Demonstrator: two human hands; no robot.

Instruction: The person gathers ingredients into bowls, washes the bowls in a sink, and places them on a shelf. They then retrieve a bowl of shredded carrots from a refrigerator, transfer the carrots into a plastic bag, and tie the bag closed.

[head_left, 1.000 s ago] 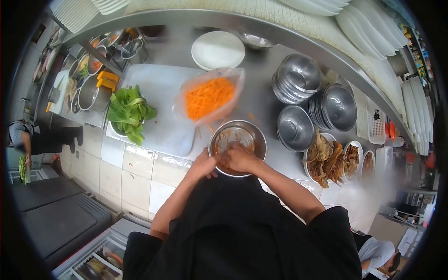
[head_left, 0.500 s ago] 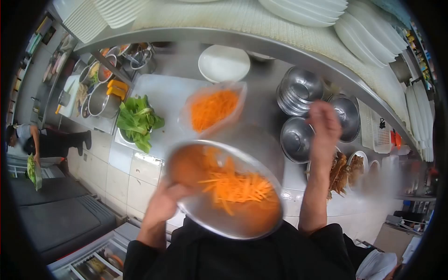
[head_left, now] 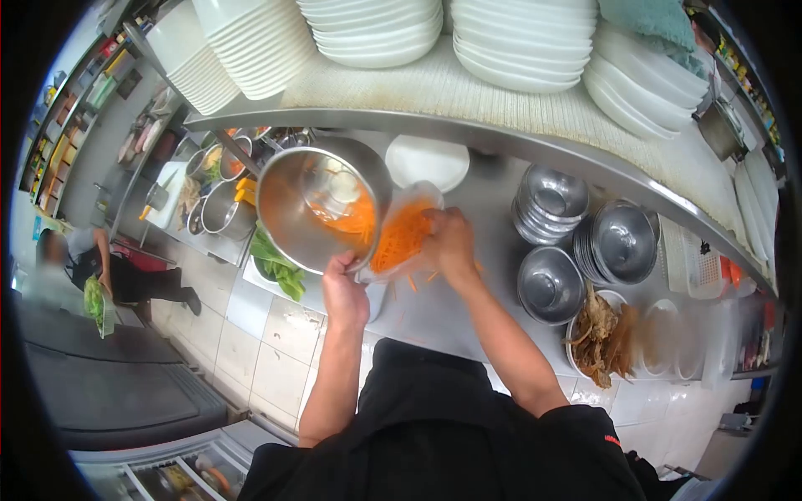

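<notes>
A deep steel bowl [head_left: 288, 234] is tipped on its side in front of me, and my left hand [head_left: 346, 294] grips its lower rim. Inside it lie some orange carrot shreds and pale round pieces. Right beside its mouth, a clear plastic bag [head_left: 428, 194] is packed with shredded carrots [head_left: 403, 238]. My right hand [head_left: 453, 248] is closed at the bag's right side, its curled fingers in the carrots. A few loose shreds show below that hand. Leafy greens [head_left: 277, 260] are partly hidden behind the bowl.
A white plate [head_left: 428, 164] sits under the shelf edge [head_left: 493, 139]. Stacked steel bowls [head_left: 551, 200] stand to the right, near a dish of brown fried pieces [head_left: 603, 338]. White dishes [head_left: 526, 46] fill the shelf above. A person [head_left: 109, 267] holds greens at far left.
The steel bowl has gone from near my body up and left, over the greens. My right hand has come from the steel bowls to the bagged carrots. The view has shifted too.
</notes>
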